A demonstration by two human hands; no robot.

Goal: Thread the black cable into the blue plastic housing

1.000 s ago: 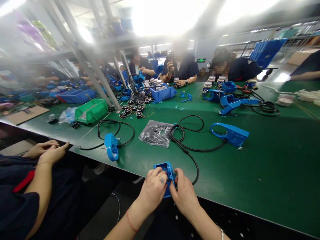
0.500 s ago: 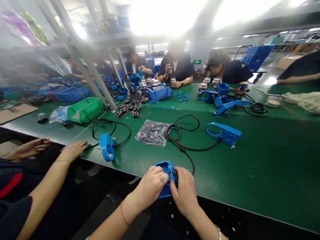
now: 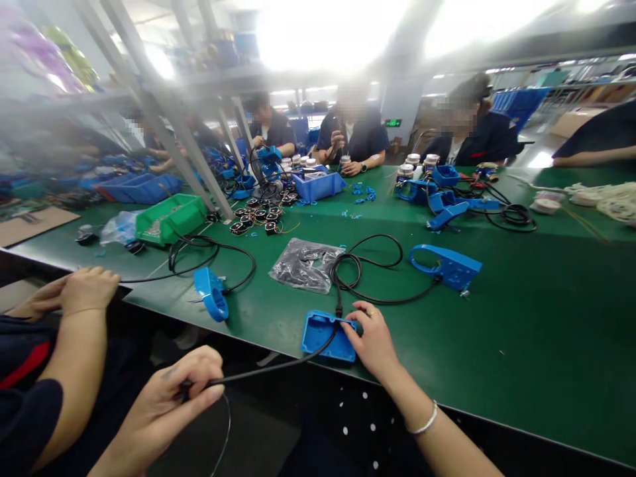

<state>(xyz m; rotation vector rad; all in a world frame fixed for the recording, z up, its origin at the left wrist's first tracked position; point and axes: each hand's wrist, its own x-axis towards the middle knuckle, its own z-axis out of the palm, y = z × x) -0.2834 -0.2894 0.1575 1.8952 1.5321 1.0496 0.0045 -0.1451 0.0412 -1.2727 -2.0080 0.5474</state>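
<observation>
At the tabletop's near edge, the right hand presses a blue plastic housing flat to steady it, while the left hand — off the edge, lower left — pinches its black cable taut.

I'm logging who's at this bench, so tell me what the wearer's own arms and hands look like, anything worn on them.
Both forearms are bare, with no sleeves or gloves in view. The right hand has a ring on one finger and a thin silver-coloured bracelet at the wrist. The left hand shows a small dark mark on its back and no jewellery in view.
</observation>
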